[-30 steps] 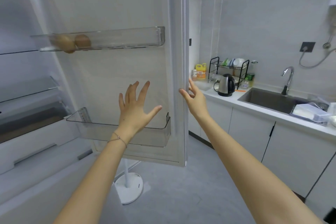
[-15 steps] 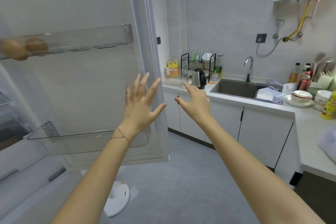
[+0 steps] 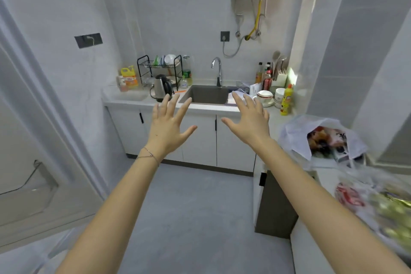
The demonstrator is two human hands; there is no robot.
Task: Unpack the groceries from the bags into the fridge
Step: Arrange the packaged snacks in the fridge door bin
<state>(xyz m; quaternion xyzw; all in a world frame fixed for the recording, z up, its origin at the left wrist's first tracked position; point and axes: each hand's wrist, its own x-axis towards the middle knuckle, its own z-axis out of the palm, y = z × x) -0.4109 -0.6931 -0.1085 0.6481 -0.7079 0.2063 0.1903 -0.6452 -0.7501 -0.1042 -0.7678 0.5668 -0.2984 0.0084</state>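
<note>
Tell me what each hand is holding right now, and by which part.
Nothing is held. The left hand and the right hand are both open with fingers spread, raised in mid-air and touching nothing.

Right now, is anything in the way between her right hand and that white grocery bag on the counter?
Nothing visible. The right hand is open and empty in mid-air, and only open space separates it from the white grocery bag on the counter to its right.
</note>
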